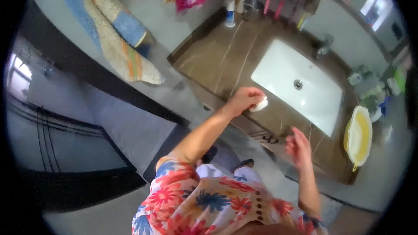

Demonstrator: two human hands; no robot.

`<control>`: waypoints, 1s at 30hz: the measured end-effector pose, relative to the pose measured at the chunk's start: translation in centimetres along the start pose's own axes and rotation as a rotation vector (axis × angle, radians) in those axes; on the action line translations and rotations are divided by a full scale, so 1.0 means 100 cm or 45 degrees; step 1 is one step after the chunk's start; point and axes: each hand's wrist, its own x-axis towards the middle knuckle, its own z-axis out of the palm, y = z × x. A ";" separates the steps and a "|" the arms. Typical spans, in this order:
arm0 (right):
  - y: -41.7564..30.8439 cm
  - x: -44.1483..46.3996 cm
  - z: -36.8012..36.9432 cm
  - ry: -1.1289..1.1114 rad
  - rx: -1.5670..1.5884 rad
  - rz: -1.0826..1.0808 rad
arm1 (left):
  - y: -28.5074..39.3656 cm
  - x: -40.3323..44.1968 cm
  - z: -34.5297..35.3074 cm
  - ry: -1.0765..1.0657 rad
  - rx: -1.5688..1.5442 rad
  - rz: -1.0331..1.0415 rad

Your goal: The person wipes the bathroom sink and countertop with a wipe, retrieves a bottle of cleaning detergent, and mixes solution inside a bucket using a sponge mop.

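Clamping fingers on a white wad [261,105], seemingly keeping it bunched, the left hand [244,99] hovers; the right hand [299,149] holds nothing, fingers loosely apart

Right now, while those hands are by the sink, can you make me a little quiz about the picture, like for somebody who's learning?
1. Pick one: which grip holds the small white item?
a) left
b) right
c) both
2. True or false: the yellow-and-white basin is outside the white sink.
3. Fill in the blank: in the bottom of the sink is a round metal ____.

Key:
1. a, the left grip
2. True
3. drain
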 end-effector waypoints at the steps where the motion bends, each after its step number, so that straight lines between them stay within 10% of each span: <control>1: 0.003 0.001 0.031 -0.102 -0.151 -0.015 | -0.001 -0.010 -0.003 -0.017 0.043 0.038; 13: 0.029 0.033 0.247 -0.142 -0.540 -0.440 | 0.044 -0.169 -0.122 0.119 0.414 0.211; 20: -0.001 0.098 0.289 0.044 -1.596 -1.217 | 0.021 -0.276 -0.205 0.410 0.489 -0.164; 30: 0.090 0.066 0.345 -0.843 -1.331 -0.923 | 0.022 -0.406 -0.259 1.054 0.164 -0.315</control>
